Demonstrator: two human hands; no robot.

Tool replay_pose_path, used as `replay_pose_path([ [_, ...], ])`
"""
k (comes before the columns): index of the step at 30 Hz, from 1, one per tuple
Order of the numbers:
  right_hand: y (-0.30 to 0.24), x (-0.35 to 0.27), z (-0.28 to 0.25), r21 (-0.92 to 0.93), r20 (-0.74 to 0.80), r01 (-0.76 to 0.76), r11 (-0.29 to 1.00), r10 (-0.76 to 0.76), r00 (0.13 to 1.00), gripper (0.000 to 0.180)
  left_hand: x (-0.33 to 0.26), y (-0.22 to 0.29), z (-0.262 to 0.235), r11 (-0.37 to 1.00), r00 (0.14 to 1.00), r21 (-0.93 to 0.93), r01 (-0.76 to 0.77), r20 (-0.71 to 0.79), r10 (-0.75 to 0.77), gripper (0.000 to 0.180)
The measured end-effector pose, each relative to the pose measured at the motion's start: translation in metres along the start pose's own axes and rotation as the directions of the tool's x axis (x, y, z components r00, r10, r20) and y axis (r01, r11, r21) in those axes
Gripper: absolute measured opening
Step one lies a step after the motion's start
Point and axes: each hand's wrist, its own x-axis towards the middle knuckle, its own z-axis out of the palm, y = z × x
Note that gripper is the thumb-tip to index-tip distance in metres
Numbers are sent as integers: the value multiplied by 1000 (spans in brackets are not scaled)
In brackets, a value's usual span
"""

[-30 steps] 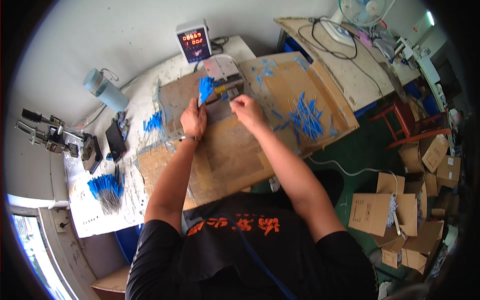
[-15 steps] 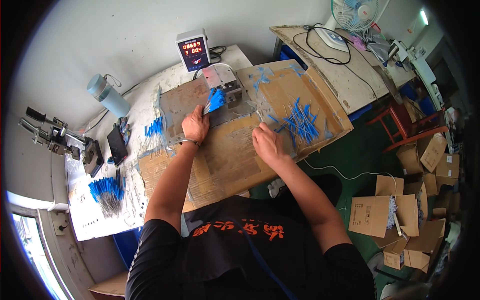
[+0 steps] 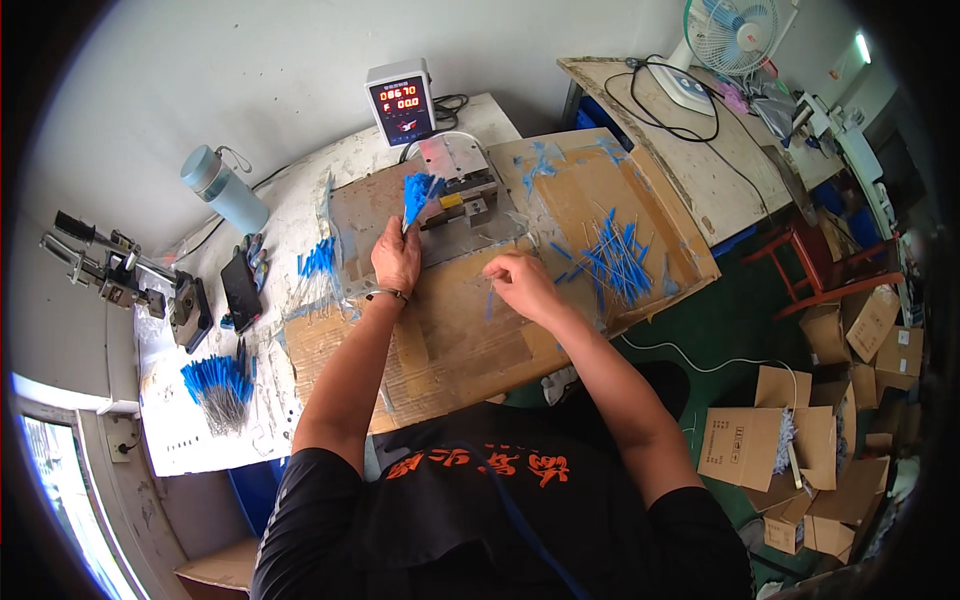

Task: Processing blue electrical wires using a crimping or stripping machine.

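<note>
While the left forearm reaches forward, the left hand (image 3: 396, 260) grips a wire bunch (image 3: 418, 193), blue ends away, beside the machine (image 3: 477, 192); the right hand (image 3: 524, 284) angles inward over cardboard (image 3: 450, 345), fingertips pinched, contents unclear, left of the wire pile (image 3: 620, 262).

thin blue piece (image 3: 490, 303) by the right hand (image 3: 525, 285) too blurred for us to name, lower end of the bundle (image 3: 418, 193) hidden from us by the left hand (image 3: 396, 260), fan (image 3: 738, 35) cut by the top edge, shirt (image 3: 480, 540) by the lower
</note>
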Motion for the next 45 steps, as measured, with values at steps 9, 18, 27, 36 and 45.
replay_pose_path([
  [9, -11, 32, 18, -494, -271, 18, 869, -174, 947, 11, 1, 0, 3, 981, 995, -180, 69, -56, -80, 22],
  [18, 4, 63, 28, -124, -269, -139, 983, 102, 958, 18, 1, 2, 2, 989, 996, -137, 61, -61, -70, 23],
  [27, 12, 64, 31, -74, -302, -101, 992, 74, 950, 18, 1, 1, 2, 991, 997, -126, 39, -66, -47, 24],
  [36, 4, 66, 35, -105, -358, -94, 990, 51, 932, 18, 1, -3, 3, 998, 998, 8, 62, 27, -62, 15],
  [45, 8, -29, -86, -579, -439, -71, 812, -238, 867, 4, 2, -7, 8, 996, 996, 62, -70, 52, 67, 12],
])
